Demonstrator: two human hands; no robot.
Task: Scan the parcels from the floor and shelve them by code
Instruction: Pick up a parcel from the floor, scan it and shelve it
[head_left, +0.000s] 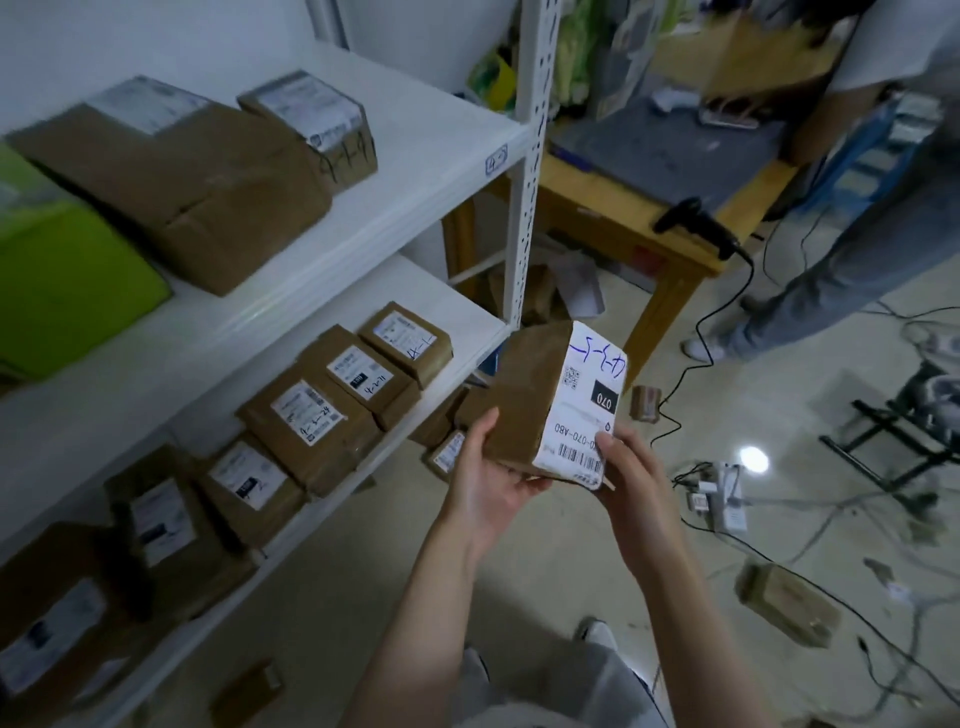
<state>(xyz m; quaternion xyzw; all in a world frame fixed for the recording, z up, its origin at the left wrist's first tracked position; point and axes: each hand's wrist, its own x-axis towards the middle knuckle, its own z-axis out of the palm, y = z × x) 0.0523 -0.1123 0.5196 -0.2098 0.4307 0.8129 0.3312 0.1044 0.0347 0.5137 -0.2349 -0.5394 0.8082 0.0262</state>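
I hold a brown cardboard parcel (524, 400) in front of me with both hands. Its white label faces right and shows a barcode, a black "070" tag and a blue handwritten code. My left hand (488, 478) cups its lower left side, thumb up along the cardboard. My right hand (631, 483) grips its lower right corner by the barcode. The white shelf unit (322, 291) stands to my left, with several labelled brown parcels on its upper and middle boards. A black handheld scanner (701, 223) lies on the wooden table's edge.
A wooden table (613, 218) with a grey mat stands beyond the shelf post. Another person's legs (831, 280) are at the right. Cables, a power strip (719, 493) and loose parcels (789, 603) lie on the tiled floor. A green box (62, 280) sits on the upper shelf.
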